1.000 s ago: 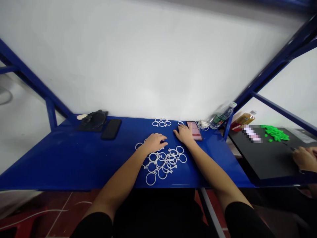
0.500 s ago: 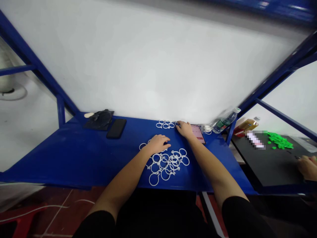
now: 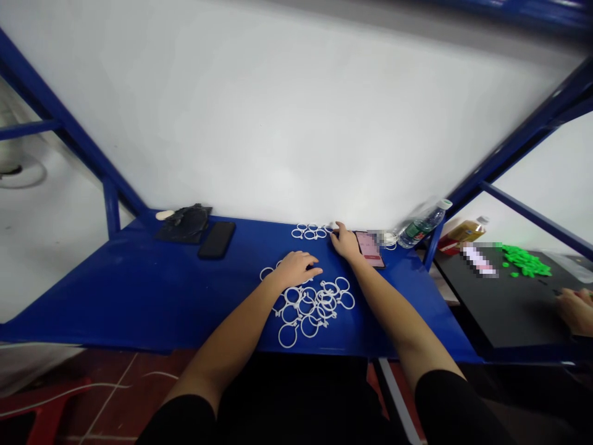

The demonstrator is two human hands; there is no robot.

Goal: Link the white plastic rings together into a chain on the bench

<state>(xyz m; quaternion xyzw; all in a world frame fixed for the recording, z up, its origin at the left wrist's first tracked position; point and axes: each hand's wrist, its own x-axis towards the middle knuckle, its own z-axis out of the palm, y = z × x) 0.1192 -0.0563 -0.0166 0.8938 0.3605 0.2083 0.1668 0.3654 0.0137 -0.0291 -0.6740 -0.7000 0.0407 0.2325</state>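
Note:
My left hand [image 3: 296, 269] hovers or rests over the back of a loose pile of white plastic rings [image 3: 309, 306], each with a small clasp-like tab. Its fingers are spread and slightly bent, holding nothing I can see, and it covers some rings. Farther back, by the wall, several similar rings form a small flat group [image 3: 309, 232]. At the right end of that group is my right hand [image 3: 345, 241], its fingers apart beside a white ring [image 3: 330, 227]. Whether a fingertip still touches that ring is hard to tell.
A phone with a lit pink screen [image 3: 370, 250] lies right of my right hand, near a water bottle [image 3: 426, 224]. A black phone [image 3: 217, 240] and a black plastic bag [image 3: 188, 224] are at left. Another person's hand [image 3: 574, 311] works beside green pieces [image 3: 527, 261] at right.
My right hand's fingers have opened and lifted slightly off the ring at the right end of the back group. My left hand has barely moved.

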